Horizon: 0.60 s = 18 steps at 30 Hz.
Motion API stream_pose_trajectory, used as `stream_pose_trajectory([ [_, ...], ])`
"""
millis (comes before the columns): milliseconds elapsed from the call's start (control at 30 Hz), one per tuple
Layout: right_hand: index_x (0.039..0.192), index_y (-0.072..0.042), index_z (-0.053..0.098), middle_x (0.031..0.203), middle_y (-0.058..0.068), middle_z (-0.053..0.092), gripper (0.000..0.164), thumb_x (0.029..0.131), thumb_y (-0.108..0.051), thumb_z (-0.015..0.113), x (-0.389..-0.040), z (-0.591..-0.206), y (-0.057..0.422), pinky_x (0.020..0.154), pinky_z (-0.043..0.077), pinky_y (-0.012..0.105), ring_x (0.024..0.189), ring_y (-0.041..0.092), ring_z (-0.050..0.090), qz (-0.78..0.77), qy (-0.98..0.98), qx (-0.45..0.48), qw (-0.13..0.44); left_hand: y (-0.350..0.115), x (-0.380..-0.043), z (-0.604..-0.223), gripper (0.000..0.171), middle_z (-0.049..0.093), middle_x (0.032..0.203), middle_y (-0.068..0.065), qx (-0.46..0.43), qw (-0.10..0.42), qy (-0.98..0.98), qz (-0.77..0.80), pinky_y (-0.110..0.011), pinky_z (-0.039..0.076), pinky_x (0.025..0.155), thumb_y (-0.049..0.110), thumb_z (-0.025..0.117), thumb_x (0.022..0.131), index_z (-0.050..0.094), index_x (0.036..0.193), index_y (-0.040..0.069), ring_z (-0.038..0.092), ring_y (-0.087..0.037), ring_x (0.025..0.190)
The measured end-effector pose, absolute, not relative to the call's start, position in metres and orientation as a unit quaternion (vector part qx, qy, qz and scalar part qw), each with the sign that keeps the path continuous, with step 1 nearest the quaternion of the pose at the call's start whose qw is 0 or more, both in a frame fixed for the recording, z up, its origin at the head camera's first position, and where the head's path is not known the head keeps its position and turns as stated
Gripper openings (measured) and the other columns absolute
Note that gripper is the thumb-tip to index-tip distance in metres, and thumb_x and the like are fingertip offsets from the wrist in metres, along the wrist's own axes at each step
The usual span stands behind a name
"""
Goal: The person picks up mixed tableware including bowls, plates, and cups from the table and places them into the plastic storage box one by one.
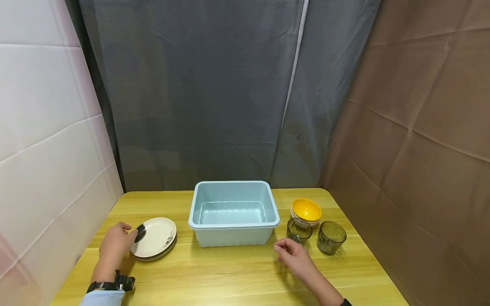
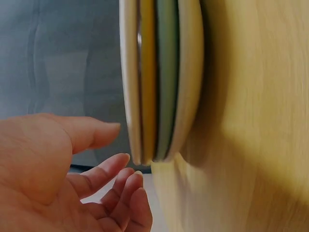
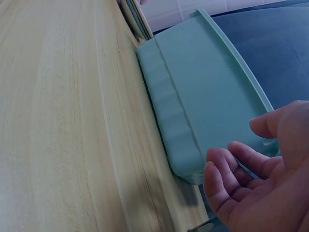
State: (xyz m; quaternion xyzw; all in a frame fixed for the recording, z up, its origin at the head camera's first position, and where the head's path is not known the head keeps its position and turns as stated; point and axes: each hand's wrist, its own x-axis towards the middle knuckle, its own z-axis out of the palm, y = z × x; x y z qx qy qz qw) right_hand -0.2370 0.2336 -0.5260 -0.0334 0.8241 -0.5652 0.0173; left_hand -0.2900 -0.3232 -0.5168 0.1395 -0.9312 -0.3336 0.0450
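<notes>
A stack of several plates (image 1: 158,236) lies on the left of the table, its top plate white with a dark patch and a small printed motif. Seen edge-on in the left wrist view, the plate stack (image 2: 149,87) shows white, yellow and green rims. My left hand (image 1: 118,241) is at the stack's left edge, thumb and fingers apart with nothing between them. My right hand (image 1: 295,258) hovers over the table in front of a dark glass (image 1: 299,231), fingers loosely bent and holding nothing. In the right wrist view, the light blue tub (image 3: 203,82) lies beyond that hand (image 3: 265,179).
The rectangular tub (image 1: 234,236) stands mid-table with nothing visible inside. Right of it are a yellow bowl (image 1: 306,209) stacked on a pale one, and a second dark glass (image 1: 331,238). Grey cloth (image 1: 199,93) hangs behind; a brown cloth (image 1: 421,127) borders the right.
</notes>
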Motion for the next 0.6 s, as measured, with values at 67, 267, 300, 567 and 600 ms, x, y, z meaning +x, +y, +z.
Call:
stream_pose_trajectory([
  [67, 0.124, 0.004, 0.07, 0.105, 0.011, 0.07, 0.027, 0.112, -0.02, 0.068, -0.236, -0.527, 0.234, 0.074, 0.063, 0.039, 0.091, 0.029, 0.07, -0.564, 0.825, -0.034, 0.016, -0.325, -0.291, -0.517, 0.054, 0.061, 0.129, -0.042, 0.14, 0.034, -0.93, -0.339, -0.058, 0.053, 0.085, 0.03, 0.066, 0.108, 0.056, 0.134, -0.017, 0.063, -0.052, 0.108],
  [267, 0.123, 0.003, 0.071, 0.104, 0.011, 0.07, 0.026, 0.111, -0.021, 0.068, -0.234, -0.526, 0.233, 0.071, 0.062, 0.039, 0.09, 0.028, 0.069, -0.563, 0.826, -0.035, 0.014, -0.332, -0.291, -0.52, 0.064, 0.066, 0.115, -0.037, 0.125, -0.009, -0.924, -0.361, -0.043, 0.05, 0.073, 0.034, 0.071, 0.107, 0.053, 0.137, -0.02, 0.064, -0.041, 0.091],
  [300, 0.122, 0.003, 0.071, 0.104, 0.011, 0.07, 0.027, 0.111, -0.021, 0.068, -0.234, -0.525, 0.232, 0.071, 0.062, 0.039, 0.09, 0.028, 0.07, -0.563, 0.825, -0.036, 0.015, -0.333, -0.291, -0.521, 0.063, 0.067, 0.113, -0.036, 0.124, -0.013, -0.925, -0.359, -0.041, 0.05, 0.072, 0.033, 0.071, 0.107, 0.053, 0.137, -0.02, 0.063, -0.039, 0.09],
  [567, 0.122, 0.004, 0.071, 0.105, 0.01, 0.07, 0.027, 0.112, -0.021, 0.067, -0.231, -0.525, 0.233, 0.07, 0.062, 0.04, 0.088, 0.027, 0.07, -0.563, 0.825, -0.043, 0.021, -0.334, -0.292, -0.524, 0.042, 0.07, 0.111, -0.034, 0.093, 0.015, -0.942, -0.321, -0.044, 0.05, 0.074, 0.024, 0.073, 0.106, 0.067, 0.123, -0.014, 0.064, -0.039, 0.091],
  [600, 0.121, 0.004, 0.071, 0.104, 0.011, 0.07, 0.027, 0.112, -0.021, 0.067, -0.23, -0.526, 0.233, 0.07, 0.062, 0.04, 0.088, 0.027, 0.07, -0.562, 0.826, -0.045, 0.02, -0.334, -0.292, -0.524, 0.04, 0.07, 0.111, -0.034, 0.092, 0.018, -0.943, -0.32, -0.044, 0.05, 0.074, 0.023, 0.073, 0.106, 0.068, 0.122, -0.013, 0.064, -0.039, 0.091],
])
